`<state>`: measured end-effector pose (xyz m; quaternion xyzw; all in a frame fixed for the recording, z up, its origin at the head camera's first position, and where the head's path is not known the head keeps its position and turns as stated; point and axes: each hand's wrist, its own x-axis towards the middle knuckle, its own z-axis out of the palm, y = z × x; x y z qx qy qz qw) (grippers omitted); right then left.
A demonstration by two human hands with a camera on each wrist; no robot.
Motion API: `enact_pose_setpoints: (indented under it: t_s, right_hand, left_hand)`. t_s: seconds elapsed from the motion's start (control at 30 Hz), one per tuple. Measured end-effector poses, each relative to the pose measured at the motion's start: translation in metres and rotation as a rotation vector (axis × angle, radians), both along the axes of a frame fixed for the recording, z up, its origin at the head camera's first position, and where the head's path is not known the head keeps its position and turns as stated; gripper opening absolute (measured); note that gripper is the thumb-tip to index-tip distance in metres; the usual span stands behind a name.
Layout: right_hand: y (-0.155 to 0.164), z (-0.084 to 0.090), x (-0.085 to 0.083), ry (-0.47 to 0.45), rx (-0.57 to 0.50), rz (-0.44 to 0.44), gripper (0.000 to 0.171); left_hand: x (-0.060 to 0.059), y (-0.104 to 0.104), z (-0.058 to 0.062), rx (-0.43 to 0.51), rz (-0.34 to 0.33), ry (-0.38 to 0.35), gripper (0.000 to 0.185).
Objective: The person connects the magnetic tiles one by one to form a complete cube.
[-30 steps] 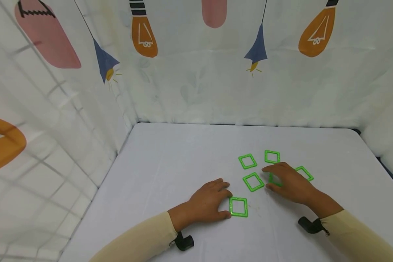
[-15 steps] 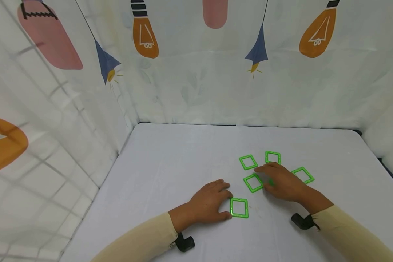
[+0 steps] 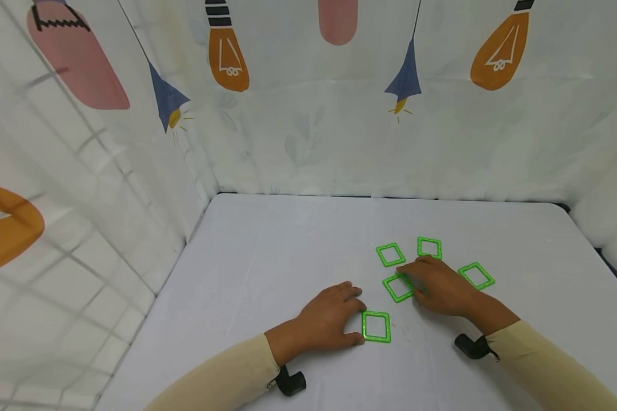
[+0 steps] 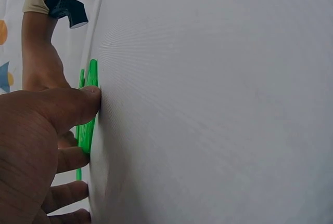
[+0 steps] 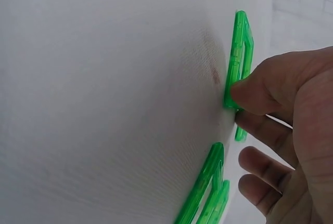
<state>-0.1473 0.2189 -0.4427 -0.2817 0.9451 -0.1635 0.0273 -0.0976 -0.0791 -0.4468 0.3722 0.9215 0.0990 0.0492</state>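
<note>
My left hand (image 3: 321, 319) rests low at centre, pinching the left side of a green, see-through square frame (image 3: 388, 327) between thumb and index finger. In the left wrist view that thumb lies against the green edge (image 4: 93, 73). Farther right, my right hand (image 3: 444, 288) pinches a corner of a second green square (image 3: 390, 291), which lies flat and turned at an angle. Its thumb covers the end of the green frame (image 5: 237, 52) in the right wrist view. Another green square seems mostly hidden beneath the right hand.
Separate green squares lie around the right hand: one at the far left (image 3: 381, 257), one behind it (image 3: 429, 239) and one to its right (image 3: 485, 272). The white table (image 3: 267, 245) meets a printed curtain (image 3: 329, 142) at the back and left.
My right hand has moved left, off a green square it was over, to the corner of the angled one. The left hand and its square stay put.
</note>
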Motion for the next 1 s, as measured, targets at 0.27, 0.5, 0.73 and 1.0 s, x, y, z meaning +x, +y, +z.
enact_pose_setpoints:
  t_s: [0.27, 0.5, 0.73, 1.0]
  right_hand:
    - [0.0001, 0.002, -0.0001, 0.026, 0.01, 0.029, 0.051]
    - [-0.0009, 0.0031, 0.0003, 0.019, 0.008, 0.041, 0.051]
    - [-0.001, 0.0034, -0.0015, 0.015, 0.014, 0.058, 0.052]
    - [-0.0016, 0.0042, -0.0023, -0.001, 0.012, 0.065, 0.053]
  left_hand:
    - [-0.0003, 0.0009, -0.0008, -0.009, 0.0, 0.005, 0.054]
    - [-0.0001, 0.0009, -0.0012, -0.014, 0.002, 0.003, 0.054]
    - [0.0003, 0.0009, -0.0002, -0.014, 0.002, 0.004, 0.054]
    - [0.0007, 0.0005, 0.0003, -0.011, 0.001, 0.013, 0.054]
